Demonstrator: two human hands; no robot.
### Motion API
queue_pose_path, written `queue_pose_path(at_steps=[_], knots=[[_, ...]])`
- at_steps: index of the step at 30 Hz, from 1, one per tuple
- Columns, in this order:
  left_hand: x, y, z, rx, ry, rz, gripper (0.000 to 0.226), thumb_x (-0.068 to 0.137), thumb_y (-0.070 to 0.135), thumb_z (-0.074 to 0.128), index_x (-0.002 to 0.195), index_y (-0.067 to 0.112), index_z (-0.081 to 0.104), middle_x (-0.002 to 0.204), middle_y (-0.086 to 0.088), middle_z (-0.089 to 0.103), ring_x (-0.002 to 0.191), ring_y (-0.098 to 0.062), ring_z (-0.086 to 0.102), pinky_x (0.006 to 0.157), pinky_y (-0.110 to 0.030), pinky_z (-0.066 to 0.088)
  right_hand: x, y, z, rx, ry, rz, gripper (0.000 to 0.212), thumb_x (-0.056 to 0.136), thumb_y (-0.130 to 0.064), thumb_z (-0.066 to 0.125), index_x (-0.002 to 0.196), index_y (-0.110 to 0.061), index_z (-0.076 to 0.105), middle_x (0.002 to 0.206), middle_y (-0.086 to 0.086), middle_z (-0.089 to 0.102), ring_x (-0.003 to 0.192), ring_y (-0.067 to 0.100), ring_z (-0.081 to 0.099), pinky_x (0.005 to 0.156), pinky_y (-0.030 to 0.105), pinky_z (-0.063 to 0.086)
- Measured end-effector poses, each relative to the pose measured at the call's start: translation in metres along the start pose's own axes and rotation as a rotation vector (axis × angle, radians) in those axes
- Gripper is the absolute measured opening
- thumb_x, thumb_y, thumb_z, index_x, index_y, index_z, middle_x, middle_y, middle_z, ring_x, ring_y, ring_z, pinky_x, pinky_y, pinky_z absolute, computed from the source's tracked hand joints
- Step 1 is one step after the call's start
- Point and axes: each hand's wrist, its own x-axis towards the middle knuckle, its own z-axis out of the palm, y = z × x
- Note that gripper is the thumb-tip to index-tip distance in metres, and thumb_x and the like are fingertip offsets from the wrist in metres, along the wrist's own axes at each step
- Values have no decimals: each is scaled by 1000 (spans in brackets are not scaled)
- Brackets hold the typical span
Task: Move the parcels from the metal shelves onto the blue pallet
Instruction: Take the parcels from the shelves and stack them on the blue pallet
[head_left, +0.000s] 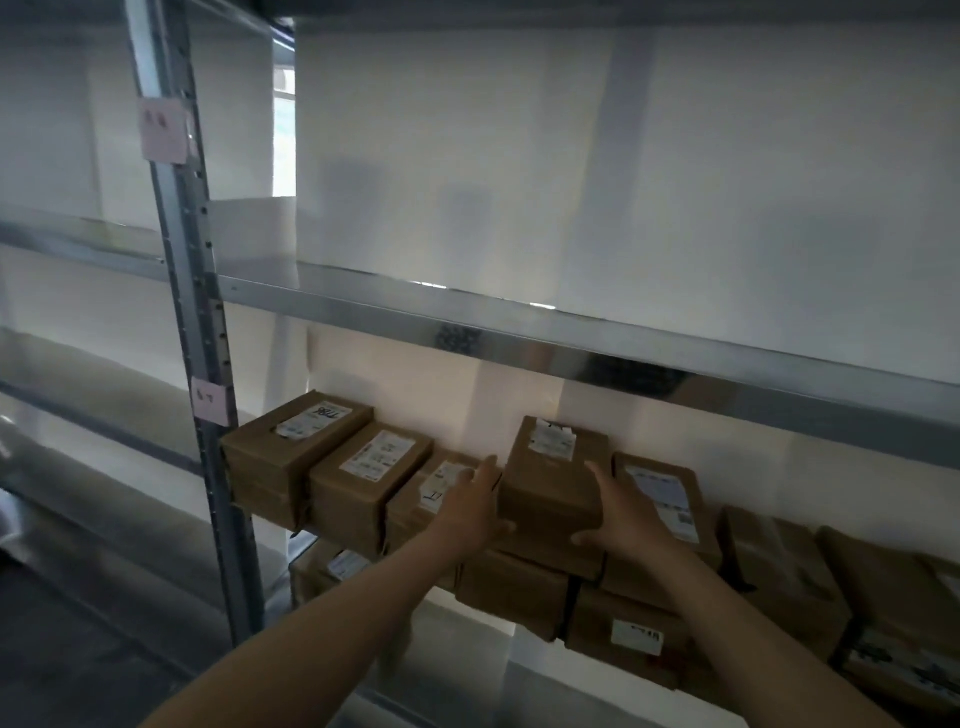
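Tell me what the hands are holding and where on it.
One brown parcel: the left hand holds its left side, the right hand its right side, with both thumbs on the near face.

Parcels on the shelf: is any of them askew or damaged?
One parcel sits raised and tilted above the row, because the left hand and right hand hold its sides. No damage shows.
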Motion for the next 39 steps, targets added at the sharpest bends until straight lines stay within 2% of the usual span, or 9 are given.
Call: queue_pose_path(at_steps=[3, 9, 16, 23, 29, 33, 39], knots=[[18, 1, 11, -51, -40, 36, 90, 77, 23, 72, 145, 21, 13, 144, -16, 33, 132, -31, 36, 111, -42, 33, 15, 8, 1, -51, -53, 25, 114, 63, -36, 80, 144, -35, 0, 154, 9, 12, 139, 30, 21, 115, 49, 20], [41, -2, 23, -81, -90, 109, 96, 74, 28, 74, 144, 33, 7, 144, -12, 32, 130, -29, 37, 109, -43, 36, 26, 11, 4, -22, -102, 27, 112, 64, -32, 80, 145, -32, 2, 154, 8, 16, 139, 28, 21, 117, 47, 18], [63, -13, 18, -72, -120, 198, 76, 81, 26, 67, 141, 30, 22, 144, -11, 35, 129, -27, 38, 106, -37, 34, 25, -4, 1, 73, -56, 53, 101, 66, -29, 79, 145, -26, 14, 149, 4, 27, 135, 22, 28, 111, 37, 26], [66, -40, -8, -106, -108, 234, 74, 79, 26, 69, 140, 27, 27, 140, -11, 39, 126, -26, 40, 104, -33, 35, 30, -41, 7, 153, -79, 109, 99, 70, -28, 77, 145, -24, 13, 147, 3, 31, 133, 20, 33, 106, 31, 30], [57, -67, -26, -110, -119, 220, 77, 80, 28, 69, 143, 23, 25, 141, -12, 36, 126, -27, 40, 105, -33, 36, 27, -74, 26, 205, -55, 141, 90, 71, -21, 76, 143, -17, 22, 144, 4, 34, 131, 19, 34, 104, 26, 29], [49, -84, -36, -86, -107, 236, 77, 81, 30, 67, 144, 22, 24, 141, -12, 35, 128, -26, 38, 107, -32, 32, 17, -95, 35, 201, -31, 161, 93, 72, -21, 76, 145, -15, 18, 146, 6, 31, 133, 22, 31, 108, 30, 30], [38, -94, -54, -126, -104, 320, 76, 82, 30, 66, 144, 23, 23, 145, -12, 31, 131, -28, 33, 112, -39, 29, -8, -125, 35, 162, 56, 170, 90, 74, -22, 74, 145, -15, 18, 148, 6, 28, 133, 23, 31, 110, 32, 29]])
